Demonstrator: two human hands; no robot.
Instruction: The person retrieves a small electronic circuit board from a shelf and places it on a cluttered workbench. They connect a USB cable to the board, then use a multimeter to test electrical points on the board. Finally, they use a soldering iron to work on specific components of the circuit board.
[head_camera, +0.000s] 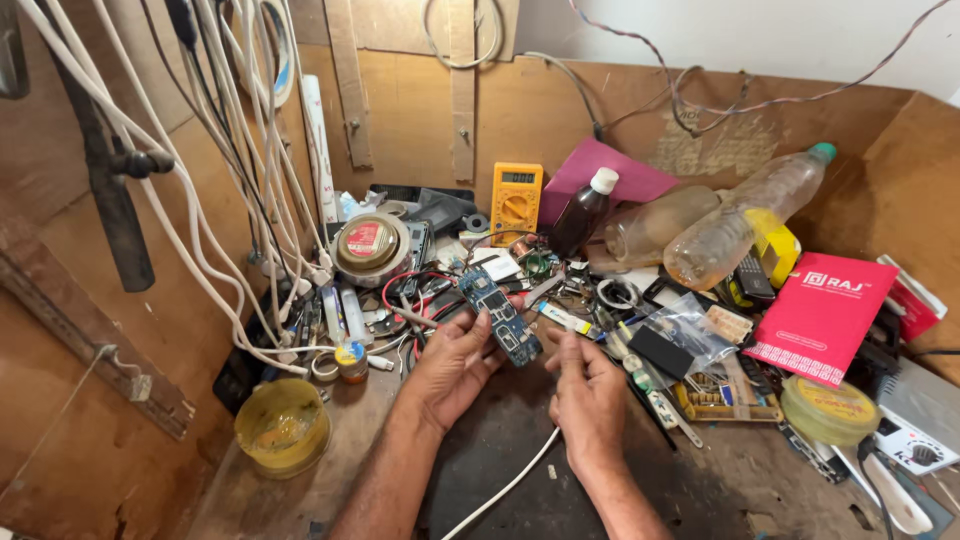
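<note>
My left hand (450, 368) holds a long blue circuit board (501, 315) by its lower end, above a cluttered wooden workbench (720, 480). The board tilts up and to the left. My right hand (588, 392) is just to the right of the board, fingers pinched together near its lower edge. Whether something small sits between those fingertips cannot be made out. A white cable (505, 487) runs along the bench between my forearms.
A yellow multimeter (516, 200) leans on the back wall beside a dark bottle (585, 212) and clear plastic bottles (740, 222). A pink box (822, 315) and a yellow tin (828, 408) lie right. A yellow cup (283, 426) and hanging white cables (215, 190) are left.
</note>
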